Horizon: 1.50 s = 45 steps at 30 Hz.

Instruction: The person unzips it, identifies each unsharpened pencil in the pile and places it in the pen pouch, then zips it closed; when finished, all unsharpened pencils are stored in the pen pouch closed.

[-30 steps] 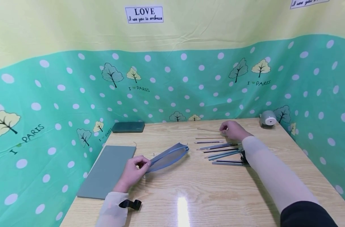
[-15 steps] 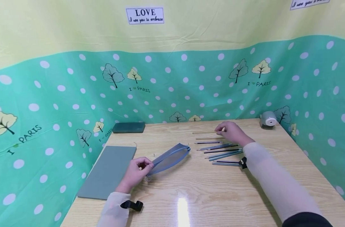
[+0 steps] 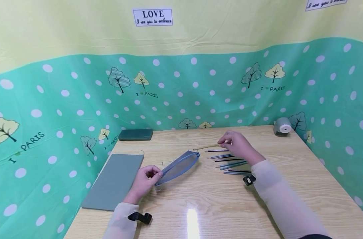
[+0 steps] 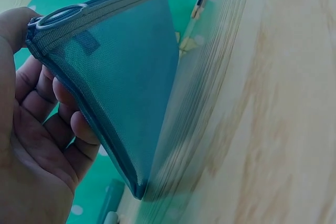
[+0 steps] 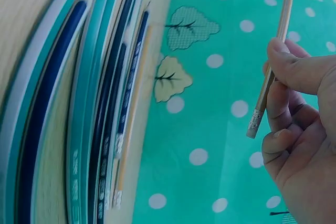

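Pouch [image 3: 178, 166], blue and see-through, sits near the middle of the table [image 3: 205, 199], twelve being the far side. Its mouth gapes upward and its length runs from eight to two o'clock. The left hand [image 3: 143, 181] pinches the eight o'clock end with thumb and finger, beside a metal ring [image 4: 60, 17] at the zip. At two o'clock from the pouch, the right hand [image 3: 236, 144] pinches a plain wooden pencil [image 3: 206, 146] between thumb and fingers, its rubber [image 5: 254, 121] end by the palm. The pencil's other end points to about nine, near the pouch's far end; whether they touch I cannot tell. More pencils [image 3: 233, 165], blue, teal and dark, lie in a loose row at three o'clock from the pouch. A grey board [image 3: 114, 181] lies flat at nine, a dark green case [image 3: 136, 134] at ten, a sharpener [image 3: 282, 126] at two. Spotted green cloth [image 3: 196, 86] hangs behind.
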Each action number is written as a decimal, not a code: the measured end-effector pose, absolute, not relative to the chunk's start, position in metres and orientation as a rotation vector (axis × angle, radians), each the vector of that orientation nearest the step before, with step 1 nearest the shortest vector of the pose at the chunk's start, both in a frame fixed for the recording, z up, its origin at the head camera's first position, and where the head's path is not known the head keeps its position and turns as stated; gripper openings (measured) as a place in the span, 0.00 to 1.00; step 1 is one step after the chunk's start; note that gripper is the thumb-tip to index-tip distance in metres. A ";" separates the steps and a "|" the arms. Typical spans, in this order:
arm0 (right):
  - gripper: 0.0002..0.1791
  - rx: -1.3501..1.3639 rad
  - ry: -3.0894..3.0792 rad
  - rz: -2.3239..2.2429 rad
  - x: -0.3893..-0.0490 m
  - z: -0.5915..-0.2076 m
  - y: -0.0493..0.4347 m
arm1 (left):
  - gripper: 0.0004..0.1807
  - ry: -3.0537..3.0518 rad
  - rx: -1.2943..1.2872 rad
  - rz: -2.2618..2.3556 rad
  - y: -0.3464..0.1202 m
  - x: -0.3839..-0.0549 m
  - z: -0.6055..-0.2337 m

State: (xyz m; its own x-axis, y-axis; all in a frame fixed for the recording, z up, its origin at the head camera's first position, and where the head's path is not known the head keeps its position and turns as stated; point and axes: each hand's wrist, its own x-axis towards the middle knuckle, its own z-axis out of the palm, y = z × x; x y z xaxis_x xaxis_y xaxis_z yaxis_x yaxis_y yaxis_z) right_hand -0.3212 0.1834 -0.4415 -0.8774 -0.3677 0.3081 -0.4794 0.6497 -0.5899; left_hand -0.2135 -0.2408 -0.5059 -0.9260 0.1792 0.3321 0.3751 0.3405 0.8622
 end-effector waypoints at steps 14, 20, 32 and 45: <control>0.10 0.812 -2.673 0.965 -0.299 -0.436 0.160 | 0.06 -2.377 -0.534 -1.675 -0.241 -0.213 -0.513; 0.12 0.908 -2.660 0.985 -0.289 -0.438 0.145 | 0.05 -2.359 -0.558 -1.704 -0.239 -0.213 -0.512; 0.10 1.051 -2.637 0.914 -0.272 -0.447 0.114 | 0.05 -2.337 -0.581 -1.722 -0.233 -0.212 -0.508; 0.08 1.162 -2.564 0.689 -0.265 -0.454 0.085 | 0.04 -2.327 -0.616 -1.734 -0.231 -0.211 -0.510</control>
